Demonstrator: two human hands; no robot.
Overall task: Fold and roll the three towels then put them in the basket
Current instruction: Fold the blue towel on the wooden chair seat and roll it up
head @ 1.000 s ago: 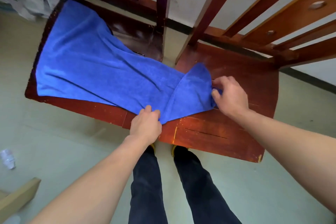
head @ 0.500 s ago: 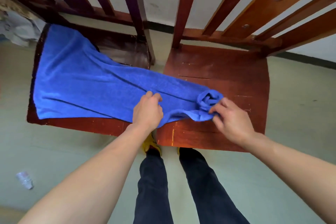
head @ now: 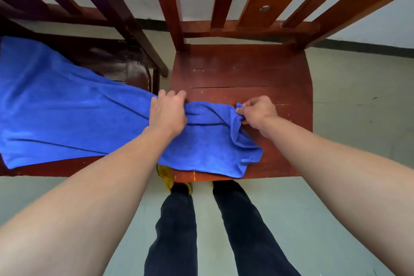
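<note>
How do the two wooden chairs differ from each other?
The left chair has a dark, glossy seat; the right chair has a lighter, reddish seat with scratches. The blue towel covers most of the left chair's seat, but only its end lies on the right chair, leaving much wood bare. Both are wooden with slatted backs, standing side by side.

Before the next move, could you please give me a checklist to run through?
1. Left hand grips the towel: ok.
2. Right hand pinches its end: ok.
3. Towel flat: not ok, bunched at the right end.
4. Towel fully supported: not ok, it bridges the gap between the left chair and right chair.
5. Basket in reach: cannot tell, not in view.
</note>
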